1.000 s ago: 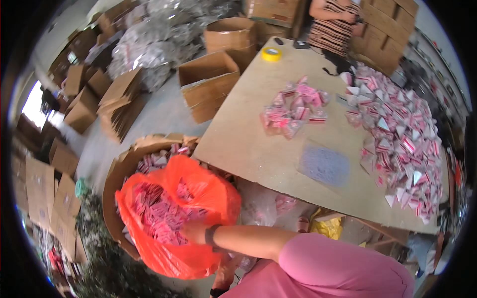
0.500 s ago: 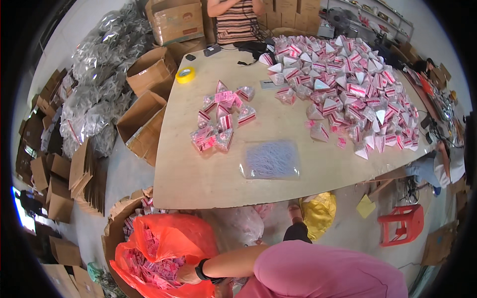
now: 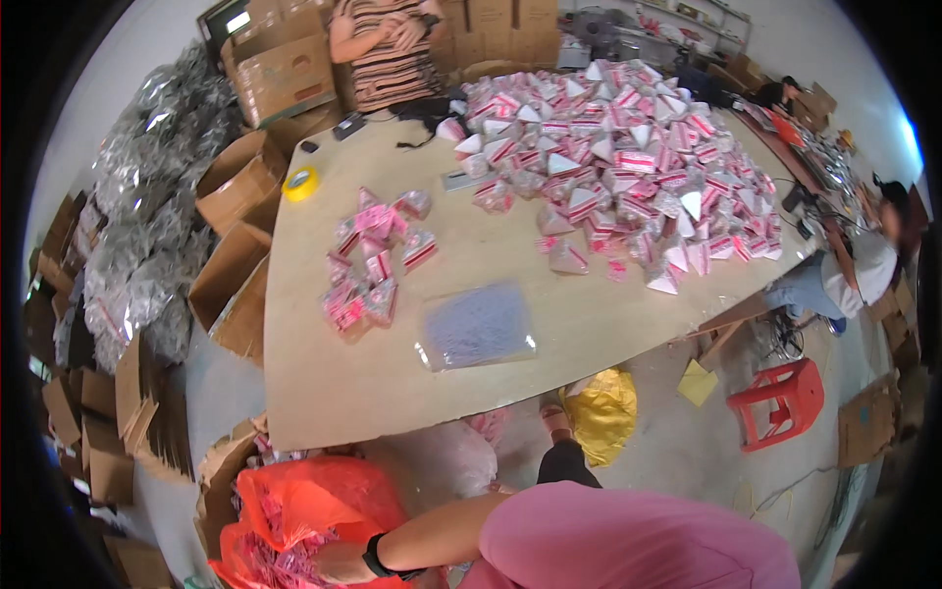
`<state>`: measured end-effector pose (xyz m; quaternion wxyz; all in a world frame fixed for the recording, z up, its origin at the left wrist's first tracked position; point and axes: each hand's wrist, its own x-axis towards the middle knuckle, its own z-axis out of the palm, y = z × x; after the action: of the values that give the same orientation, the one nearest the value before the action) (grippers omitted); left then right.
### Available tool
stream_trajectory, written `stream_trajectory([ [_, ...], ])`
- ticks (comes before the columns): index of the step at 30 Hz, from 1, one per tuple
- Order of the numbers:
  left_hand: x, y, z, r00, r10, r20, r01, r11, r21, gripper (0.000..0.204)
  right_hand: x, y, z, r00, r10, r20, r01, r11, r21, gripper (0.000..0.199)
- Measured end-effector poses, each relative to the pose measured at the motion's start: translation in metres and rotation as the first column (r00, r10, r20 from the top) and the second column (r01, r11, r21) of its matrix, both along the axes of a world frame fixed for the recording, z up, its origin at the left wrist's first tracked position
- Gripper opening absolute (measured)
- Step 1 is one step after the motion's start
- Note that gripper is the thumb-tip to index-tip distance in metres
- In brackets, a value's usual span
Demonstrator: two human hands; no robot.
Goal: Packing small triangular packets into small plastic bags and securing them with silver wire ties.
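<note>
- A hand [image 3: 339, 562], reaching in from the pink-sleeved arm at 6 o'clock, is sunk among small pink-and-white packets [image 3: 285, 567] inside a crinkled orange plastic bag [image 3: 314, 501]; which of the person's hands it is, and how far its fingers are curled, cannot be told. A dark band circles the wrist. The other hand is out of sight.
- The orange bag lines a brown cardboard box [image 3: 218, 486] on the floor at 7 o'clock, just below the near edge of the table.
- A pale plywood table [image 3: 324, 383], smooth and matte, fills the centre of the view.
- At 12 to 2 o'clock on it lies a broad heap of glossy triangular packets [image 3: 628, 167], white with pink and red bands.
- A smaller cluster of the same packets [image 3: 378, 260] lies at 10 o'clock of the table's middle.
- Beside that cluster, a flat clear plastic bag [image 3: 479, 326] holds fine grey pieces.
- A yellow tape roll [image 3: 300, 184] sits near the table's far left edge.
- Open cardboard boxes [image 3: 240, 187] and shiny silver-wrapped bundles [image 3: 147, 226] crowd the floor at 9 to 11 o'clock.
- A red plastic stool [image 3: 785, 401] stands at 4 o'clock; a yellow bag [image 3: 601, 412] sits under the table's edge.
- A person in a striped top [image 3: 388, 54] stands at 12 o'clock.
</note>
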<state>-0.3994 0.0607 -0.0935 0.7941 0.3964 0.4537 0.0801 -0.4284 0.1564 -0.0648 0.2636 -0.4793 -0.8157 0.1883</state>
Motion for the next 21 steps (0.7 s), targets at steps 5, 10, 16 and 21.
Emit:
stream_trajectory([
  [5, 0.026, -0.012, -0.004, 0.996, -0.091, -0.004, 0.091, 0.996, 0.0, 0.037, 0.02, 0.001, 0.004, 0.999, -0.04, -0.028, 0.042, 0.998, 0.05, 0.015],
  [10, 0.04, -0.021, -0.006, 0.991, -0.136, -0.004, 0.136, 0.991, -0.01, 0.036, 0.038, 0.001, 0.007, 0.991, -0.067, -0.117, 0.075, 0.995, 0.066, 0.014],
  [16, 0.052, -0.03, -0.005, 0.985, -0.173, -0.006, 0.173, 0.985, -0.013, 0.034, 0.061, -0.002, 0.019, 0.949, -0.099, -0.3, 0.125, 0.99, 0.067, 0.011],
  [21, 0.063, -0.039, -0.003, 0.987, -0.159, -0.022, 0.158, 0.987, -0.009, 0.033, 0.08, -0.012, 0.036, 0.867, -0.095, -0.489, 0.149, 0.986, 0.073, 0.01],
])
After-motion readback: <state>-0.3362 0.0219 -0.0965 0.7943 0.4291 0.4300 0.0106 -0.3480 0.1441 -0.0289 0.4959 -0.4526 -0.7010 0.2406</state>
